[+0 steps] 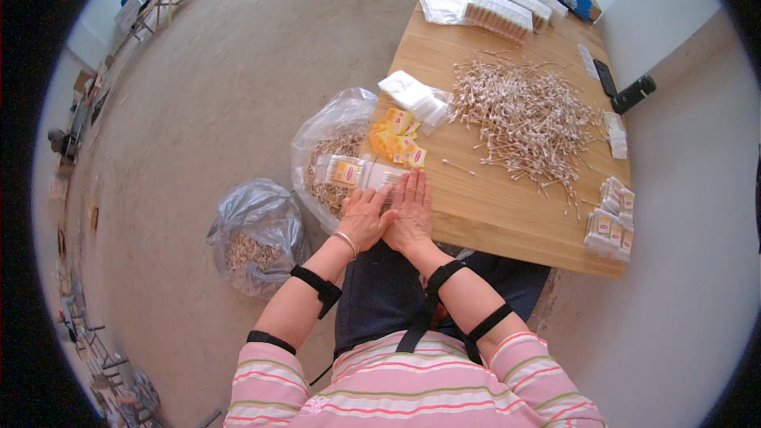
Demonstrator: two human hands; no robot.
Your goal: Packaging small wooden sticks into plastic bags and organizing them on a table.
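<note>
Pressure from the flat, open right hand (412, 210) and left hand (365, 218), grip unclear, should be even, keeping slim white cotton swabs (389, 177) parallel.

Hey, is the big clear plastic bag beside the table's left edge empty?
Not empty: many loose cotton swabs show inside the clear plastic bag. I can't tell if it's full.

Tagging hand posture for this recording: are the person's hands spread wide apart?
No, the left hand and right hand are close together at the near-left corner of the wooden table.
</note>
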